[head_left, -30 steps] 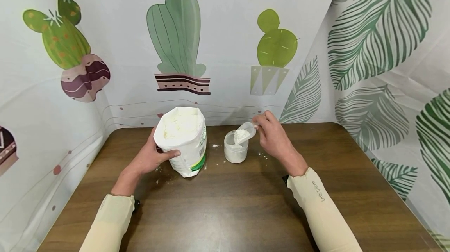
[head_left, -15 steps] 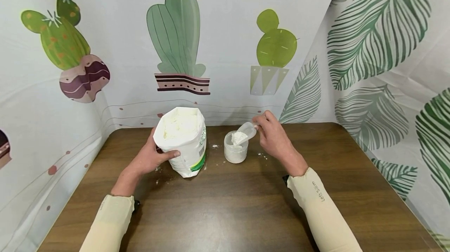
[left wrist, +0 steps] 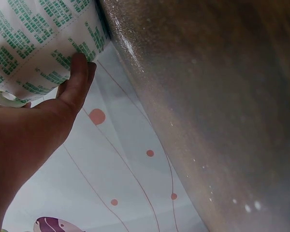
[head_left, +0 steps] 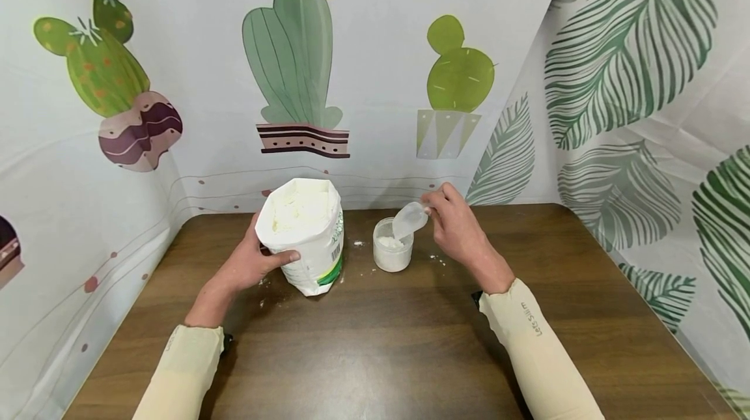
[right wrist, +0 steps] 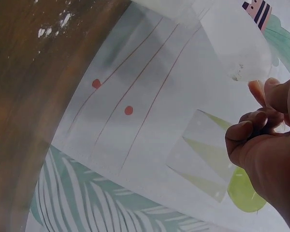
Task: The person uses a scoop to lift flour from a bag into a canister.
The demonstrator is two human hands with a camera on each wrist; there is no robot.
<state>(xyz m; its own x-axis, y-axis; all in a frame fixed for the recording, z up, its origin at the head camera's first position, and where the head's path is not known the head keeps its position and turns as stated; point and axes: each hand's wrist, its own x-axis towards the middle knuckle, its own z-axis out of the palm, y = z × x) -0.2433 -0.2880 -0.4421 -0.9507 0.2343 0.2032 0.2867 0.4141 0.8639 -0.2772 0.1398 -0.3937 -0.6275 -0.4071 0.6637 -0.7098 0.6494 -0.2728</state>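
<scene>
On the left of the head view, my left hand [head_left: 252,262] grips an open white bag [head_left: 310,257], thumb across its front and fingers behind. White powder [head_left: 299,208] fills the bag up near its top, and green print [left wrist: 53,14] covers the side seen in the left wrist view. My right hand [head_left: 454,221] pinches the handle of a clear plastic scoop [head_left: 410,219], also seen in the right wrist view. The scoop tilts steeply down over the mouth of a small clear jar [head_left: 394,258]. White powder lies inside the jar.
Bag and jar stand near the back edge of a brown wooden table [head_left: 363,355]. Spilled powder specks [head_left: 436,258] dot the wood around them. Close behind hangs a white cloth backdrop [head_left: 381,81] printed with cacti and leaves.
The scoop has tipped further down and its powder has slid into the jar. My right hand has turned slightly; the left hand and the bag have stayed in place.
</scene>
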